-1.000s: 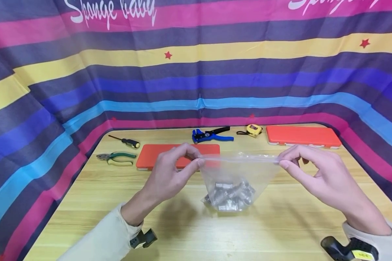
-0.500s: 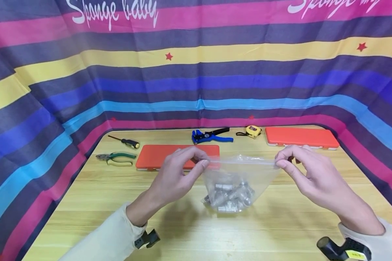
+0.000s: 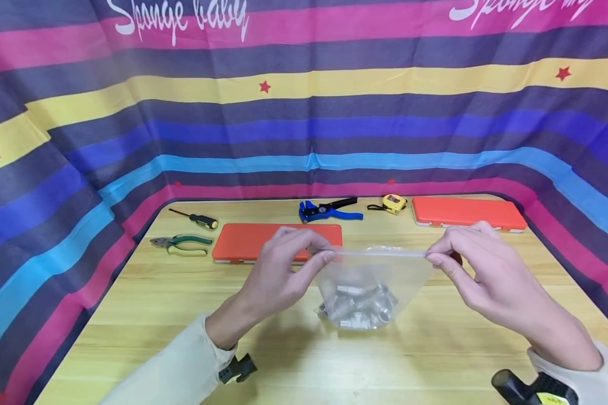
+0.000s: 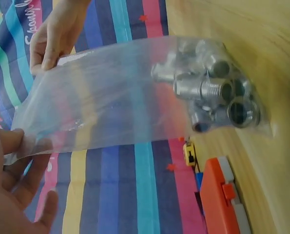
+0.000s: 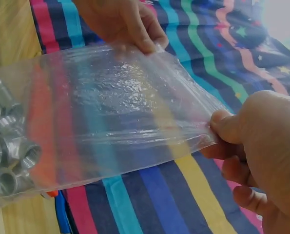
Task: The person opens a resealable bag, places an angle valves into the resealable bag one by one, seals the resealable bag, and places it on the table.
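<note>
A clear zip-lock bag (image 3: pixel 410 275) is stretched by its top edge between both hands, its bottom at the tabletop. Short, hollow silvery metal fittings (image 3: pixel 365 309) lie heaped in the bottom; in the right wrist view, some fittings (image 5: pixel 30 156) look threaded inside. My left hand (image 3: pixel 278 275) pinches the top left corner between thumb and fingers. The opposite corner is pinched by my right hand (image 3: pixel 496 281). From the left wrist, the zip-lock bag (image 4: pixel 101 97) looks taut, with the metal fittings (image 4: pixel 208 87) gathered at its far end. Whether the zip is fastened cannot be told.
Behind the hands on the wooden table (image 3: pixel 167 315) lie two orange cases (image 3: pixel 253 239), blue wire strippers (image 3: pixel 329 211) and a yellow tape measure (image 3: pixel 392 203). Green-handled pliers (image 3: pixel 182 243) and a screwdriver (image 3: pixel 195 218) are at the left. A striped cloth (image 3: pixel 309 129) hangs around the table.
My left hand has shifted a little to the right, and the right hand slightly to the left, so the bag's top spans less width. Both still pinch the bag.
</note>
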Available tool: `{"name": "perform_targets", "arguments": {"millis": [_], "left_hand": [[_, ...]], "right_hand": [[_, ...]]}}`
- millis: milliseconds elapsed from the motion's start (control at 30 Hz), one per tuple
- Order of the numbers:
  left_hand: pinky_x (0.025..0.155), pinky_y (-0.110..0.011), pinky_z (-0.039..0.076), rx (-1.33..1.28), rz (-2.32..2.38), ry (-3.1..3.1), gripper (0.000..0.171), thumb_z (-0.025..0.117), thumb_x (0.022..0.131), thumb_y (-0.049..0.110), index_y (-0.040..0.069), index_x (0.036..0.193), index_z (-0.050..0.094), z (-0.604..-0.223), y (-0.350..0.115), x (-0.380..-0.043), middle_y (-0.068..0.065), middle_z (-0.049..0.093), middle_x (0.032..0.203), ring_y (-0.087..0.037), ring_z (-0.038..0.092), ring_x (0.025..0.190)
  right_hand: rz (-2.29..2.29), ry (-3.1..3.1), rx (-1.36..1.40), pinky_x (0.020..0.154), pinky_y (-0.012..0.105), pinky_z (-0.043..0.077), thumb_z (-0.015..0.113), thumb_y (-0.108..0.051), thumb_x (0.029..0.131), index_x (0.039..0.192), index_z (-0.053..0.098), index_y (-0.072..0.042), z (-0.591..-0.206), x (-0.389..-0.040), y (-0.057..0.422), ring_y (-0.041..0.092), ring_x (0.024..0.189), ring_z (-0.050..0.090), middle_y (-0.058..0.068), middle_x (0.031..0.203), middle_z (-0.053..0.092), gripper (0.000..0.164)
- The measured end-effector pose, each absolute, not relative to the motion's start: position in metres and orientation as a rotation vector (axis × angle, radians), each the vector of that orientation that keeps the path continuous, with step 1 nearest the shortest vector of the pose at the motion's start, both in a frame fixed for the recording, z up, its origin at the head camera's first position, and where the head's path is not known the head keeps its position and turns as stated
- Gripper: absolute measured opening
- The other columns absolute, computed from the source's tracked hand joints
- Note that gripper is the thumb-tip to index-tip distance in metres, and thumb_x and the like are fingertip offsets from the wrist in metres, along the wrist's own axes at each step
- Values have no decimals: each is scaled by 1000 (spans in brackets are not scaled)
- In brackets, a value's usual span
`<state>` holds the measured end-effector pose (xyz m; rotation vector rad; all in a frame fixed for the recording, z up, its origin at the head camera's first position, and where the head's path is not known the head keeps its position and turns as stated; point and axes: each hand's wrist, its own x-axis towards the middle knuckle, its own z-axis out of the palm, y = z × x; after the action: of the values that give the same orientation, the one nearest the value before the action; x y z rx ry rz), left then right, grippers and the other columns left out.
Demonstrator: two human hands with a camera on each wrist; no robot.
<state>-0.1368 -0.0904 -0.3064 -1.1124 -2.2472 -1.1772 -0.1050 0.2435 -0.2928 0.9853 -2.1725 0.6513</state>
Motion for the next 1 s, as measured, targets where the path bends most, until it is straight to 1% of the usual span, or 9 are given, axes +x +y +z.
{"name": "perform_targets", "arguments": {"millis": [167,233,400,533,600,700,767,867,1000], "left_hand": [[90,-34,55,-1144,-1206,-2303,7,77,102,15,16,108,79,-303,-91,-138,9,78,95,-3,69,89],[88,-32,54,-1168,-1174,-2310,7,76,102,16,16,108,80,-302,-90,-138,10,78,95,-1,67,88],[85,-30,51,-1209,-990,-2243,4,73,103,13,14,104,78,-302,-86,-136,7,77,93,-2,67,83],[86,-30,52,-1186,-915,-2222,3,72,103,13,13,104,75,-301,-83,-133,7,76,93,-3,68,81],[86,-30,52,-1191,-903,-2234,3,72,104,14,13,104,75,-301,-81,-131,7,77,95,-3,70,82],[97,-34,54,-1224,-889,-2240,3,72,105,15,13,105,74,-300,-78,-129,7,80,96,-1,75,86],[108,-39,53,-1247,-881,-2231,4,71,105,15,12,107,73,-300,-75,-128,7,82,95,-1,78,87],[119,-46,48,-1261,-881,-2209,5,71,106,14,11,109,72,-299,-72,-126,6,84,94,-2,80,87],[122,-47,46,-1262,-851,-2176,4,69,106,13,11,109,70,-298,-69,-125,7,84,92,-1,80,87]], "right_hand": [[722,-2251,983,85,17,36,69,-26,108,100,74,-24,-290,-100,243,-3,84,52,-21,86,61,10],[742,-2263,996,86,18,36,70,-26,108,102,75,-24,-290,-99,243,-5,84,53,-21,87,63,8],[677,-2143,1044,83,18,33,54,-46,115,95,73,-17,-291,-103,237,-7,79,51,-19,81,61,39],[597,-2183,1017,83,20,34,49,-49,115,95,73,-19,-284,-102,231,-5,79,53,-20,83,62,43],[553,-2255,1012,85,22,37,56,-47,114,99,75,-23,-277,-101,224,-3,82,58,-21,88,68,35],[474,-2328,1077,88,28,41,66,-40,110,106,78,-26,-268,-103,204,0,87,66,-20,97,75,19],[447,-2330,1141,88,30,41,74,-30,105,107,78,-27,-262,-105,190,0,87,67,-20,98,76,6],[430,-2278,1218,86,31,42,74,-24,105,103,77,-26,-258,-110,176,-2,82,64,-20,92,73,4],[410,-2214,1239,85,33,44,74,-15,100,98,72,-23,-258,-111,171,-1,75,57,-18,85,67,8]]}}
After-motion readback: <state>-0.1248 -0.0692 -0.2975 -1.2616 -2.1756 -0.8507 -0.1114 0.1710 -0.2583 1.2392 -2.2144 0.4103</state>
